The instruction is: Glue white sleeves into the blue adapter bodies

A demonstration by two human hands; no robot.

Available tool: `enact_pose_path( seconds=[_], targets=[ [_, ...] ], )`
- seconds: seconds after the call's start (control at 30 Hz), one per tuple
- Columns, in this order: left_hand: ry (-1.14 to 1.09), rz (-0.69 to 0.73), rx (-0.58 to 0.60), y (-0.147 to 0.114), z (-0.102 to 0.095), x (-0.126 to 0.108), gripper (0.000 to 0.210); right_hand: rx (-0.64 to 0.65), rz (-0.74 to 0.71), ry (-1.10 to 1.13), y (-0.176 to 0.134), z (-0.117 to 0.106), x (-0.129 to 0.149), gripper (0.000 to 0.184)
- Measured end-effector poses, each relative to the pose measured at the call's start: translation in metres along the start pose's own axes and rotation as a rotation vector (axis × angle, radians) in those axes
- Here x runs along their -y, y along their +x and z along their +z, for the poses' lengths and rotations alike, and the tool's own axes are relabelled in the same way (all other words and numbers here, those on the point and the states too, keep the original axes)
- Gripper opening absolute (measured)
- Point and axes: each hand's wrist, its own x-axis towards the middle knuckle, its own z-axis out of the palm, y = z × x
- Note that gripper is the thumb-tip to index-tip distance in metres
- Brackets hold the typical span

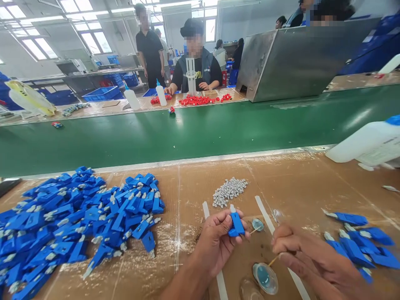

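Note:
My left hand (218,235) is closed around a blue plastic part (236,225) with a pale grey tip, held upright between thumb and fingers. In my right hand (309,254) is a thin wooden stick (273,261), pinched between fingertips and slanting down to a small clear cup (274,284) of bluish liquid. Whether the stick's end touches the liquid I cannot tell. Beyond the left fingers lies a smaller round dish (257,225) with a second thin stick beside it. A heap of small grey pieces (229,191) sits ahead of both hands.
Many blue parts (68,221) are piled at left, and several more (359,241) lie at right. A green conveyor belt (200,133) crosses ahead. White bottle (368,141) leans at right. Across the belt, a seated person (196,62) is behind red pieces (200,100).

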Motion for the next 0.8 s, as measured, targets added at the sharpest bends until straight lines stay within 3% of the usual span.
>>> enact_pose_path(
  seconds=[0.13, 0.3, 0.4, 0.63, 0.8],
  targets=[
    [0.013, 0.009, -0.004, -0.002, 0.003, -0.003, 0.044, 0.228, -0.069, -0.108, -0.015, 0.003, -0.002, 0.025],
    [0.001, 0.036, -0.022, -0.003, 0.002, -0.007, 0.045, 0.179, -0.100, -0.220, -0.008, -0.001, -0.003, 0.020],
    [-0.059, 0.042, -0.080, -0.003, 0.000, -0.008, 0.046, 0.144, -0.113, -0.352, 0.023, -0.008, -0.015, 0.024],
    [-0.126, 0.096, -0.183, 0.000, -0.002, -0.010, 0.050, 0.209, -0.237, -0.535, 0.124, -0.015, -0.061, 0.022],
    [-0.128, 0.078, -0.218, -0.001, 0.000, -0.010, 0.054, 0.281, -0.276, -0.583, 0.144, -0.010, -0.075, 0.029]
  ],
)
